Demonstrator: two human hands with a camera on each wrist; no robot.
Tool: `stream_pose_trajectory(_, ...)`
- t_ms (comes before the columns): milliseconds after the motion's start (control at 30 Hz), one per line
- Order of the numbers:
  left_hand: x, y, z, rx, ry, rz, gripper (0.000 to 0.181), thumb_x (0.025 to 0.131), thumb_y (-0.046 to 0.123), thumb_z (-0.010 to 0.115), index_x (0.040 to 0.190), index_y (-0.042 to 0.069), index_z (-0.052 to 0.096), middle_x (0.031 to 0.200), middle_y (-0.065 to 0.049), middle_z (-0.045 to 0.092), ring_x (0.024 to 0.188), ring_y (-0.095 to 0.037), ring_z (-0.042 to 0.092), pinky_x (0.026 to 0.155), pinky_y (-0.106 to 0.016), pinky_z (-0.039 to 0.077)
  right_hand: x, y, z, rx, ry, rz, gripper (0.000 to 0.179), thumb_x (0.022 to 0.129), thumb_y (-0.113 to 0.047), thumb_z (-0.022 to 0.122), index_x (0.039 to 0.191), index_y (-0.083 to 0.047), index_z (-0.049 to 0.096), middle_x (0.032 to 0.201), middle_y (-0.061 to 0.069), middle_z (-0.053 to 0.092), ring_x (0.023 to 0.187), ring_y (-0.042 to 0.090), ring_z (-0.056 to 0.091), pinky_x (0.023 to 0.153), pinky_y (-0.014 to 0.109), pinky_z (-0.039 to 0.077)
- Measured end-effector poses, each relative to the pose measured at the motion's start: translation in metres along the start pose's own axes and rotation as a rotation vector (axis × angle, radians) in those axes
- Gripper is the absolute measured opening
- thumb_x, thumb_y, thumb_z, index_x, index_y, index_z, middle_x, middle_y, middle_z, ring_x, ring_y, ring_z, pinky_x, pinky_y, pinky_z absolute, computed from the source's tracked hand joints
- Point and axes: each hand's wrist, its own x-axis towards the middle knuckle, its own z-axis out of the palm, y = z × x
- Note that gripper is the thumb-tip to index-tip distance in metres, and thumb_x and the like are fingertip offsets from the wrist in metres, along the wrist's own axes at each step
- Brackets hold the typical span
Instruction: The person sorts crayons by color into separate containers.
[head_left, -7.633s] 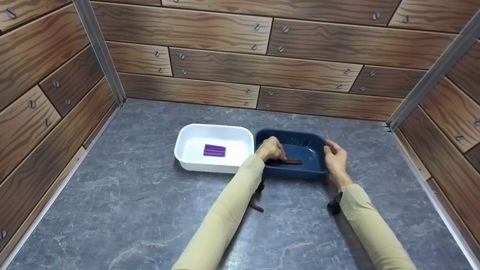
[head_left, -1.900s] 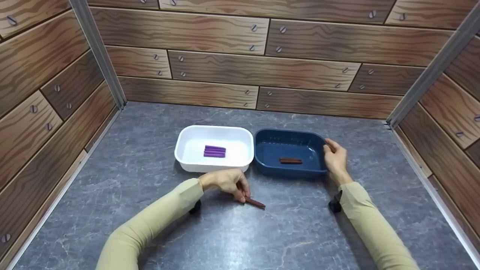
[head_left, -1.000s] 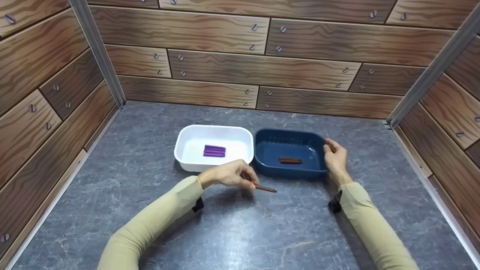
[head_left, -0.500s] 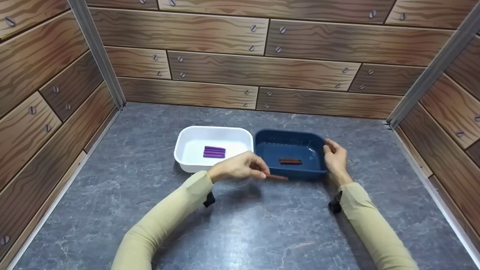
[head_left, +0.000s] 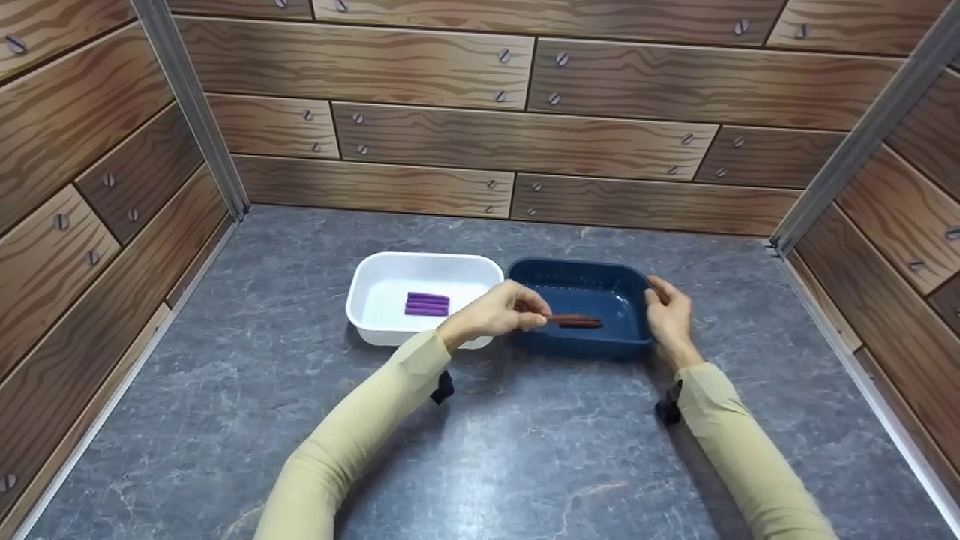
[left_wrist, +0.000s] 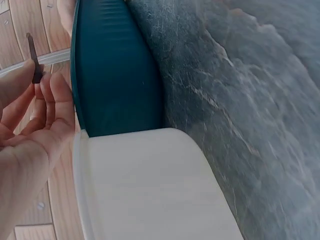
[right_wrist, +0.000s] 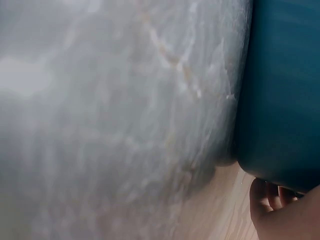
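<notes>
My left hand [head_left: 499, 309] pinches a slim brown stick [head_left: 564, 316] between thumb and fingertips, over the left part of the dark blue dish [head_left: 585, 347]. In the left wrist view this crayon-like stick [left_wrist: 33, 52] narrows at its far tip and sits above the dish's rim level. Brown sticks [head_left: 583, 325] lie on the dish's floor, partly overlapped by the held one. My right hand [head_left: 670, 319] grips the dish's right end, with curled fingers [right_wrist: 259, 200] against its wall in the right wrist view.
A white dish [head_left: 397, 336] stands right beside the blue one, on its left, with several purple sticks [head_left: 427, 304] lined up inside. Both dishes rest on a grey marbled tabletop [head_left: 510, 450]. Wood-patterned panels [head_left: 420, 135] enclose the back and sides.
My left hand has picked the brown stick up from the tabletop and carried it up and right, over the blue dish. My right hand has stayed on the dish.
</notes>
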Motion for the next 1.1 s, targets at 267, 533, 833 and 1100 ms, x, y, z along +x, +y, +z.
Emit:
stream_pose_trajectory(267, 0.013, 0.000, 0.006, 0.015, 0.025, 0.005, 0.019, 0.093, 0.008, 0.065, 0.107, -0.003, 0.072, 0.096, -0.011, 0.072, 0.073, -0.007, 0.057, 0.065, -0.022, 0.049, -0.001, 0.001, 0.002, -0.010, -0.002, -0.002, 0.044, 0.105, -0.014, 0.039, 0.148, -0.007, 0.043, 0.145, 0.018, 0.049, 0.131, 0.027, 0.047, 0.107, 0.037, 0.039)
stream_pose_trajectory(533, 0.027, -0.003, 0.012, -0.024, 0.091, -0.014, 0.015, 0.094, 0.007, 0.064, 0.104, 0.000, 0.073, 0.085, -0.014, 0.067, 0.067, -0.007, 0.051, 0.059, -0.020, 0.043, -0.001, 0.000, 0.000, -0.035, -0.014, -0.009, 0.044, 0.105, -0.014, 0.039, 0.149, -0.007, 0.041, 0.148, 0.017, 0.046, 0.136, 0.028, 0.044, 0.110, 0.039, 0.038)
stream_pose_trajectory(833, 0.051, -0.005, 0.025, -0.024, 0.215, -0.090, 0.013, 0.093, 0.007, 0.065, 0.101, 0.005, 0.075, 0.092, -0.010, 0.072, 0.069, -0.015, 0.057, 0.060, -0.021, 0.046, 0.001, 0.001, 0.000, -0.023, -0.009, 0.000, 0.044, 0.105, -0.014, 0.039, 0.149, -0.007, 0.042, 0.148, 0.017, 0.047, 0.135, 0.027, 0.044, 0.111, 0.039, 0.038)
stream_pose_trajectory(1100, 0.065, -0.006, 0.034, 0.000, 0.240, -0.123, 0.012, 0.093, 0.010, 0.067, 0.100, 0.007, 0.076, 0.093, -0.005, 0.072, 0.072, -0.008, 0.056, 0.066, -0.020, 0.047, 0.001, 0.001, -0.002, -0.006, 0.001, 0.002, 0.043, 0.105, -0.013, 0.040, 0.147, -0.006, 0.044, 0.146, 0.018, 0.049, 0.132, 0.026, 0.046, 0.109, 0.037, 0.038)
